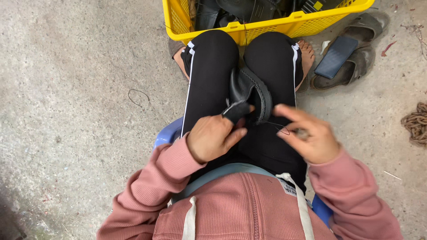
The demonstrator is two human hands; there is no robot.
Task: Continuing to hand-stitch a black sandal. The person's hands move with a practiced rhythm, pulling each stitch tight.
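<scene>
Stitching underway: your left hand (212,138) pinched shoe (250,94) between knees; right hand (309,135) pinched thread (278,126), seam unfinished; basket (262,27) beyond.

A black shoe (249,91) lies on black trousers (209,71) with white side stripes; at twelve o'clock a yellow basket (262,27); pink ribbed sweatshirt (240,209); blue stool (167,133); grey concrete floor (75,89).

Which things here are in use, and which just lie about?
In use: black shoe between the knees, left hand with a black finger guard on it, right hand pulling thread.
Lying about: yellow basket of shoes, sandals, dark wallet, chain, loose wire.
</scene>
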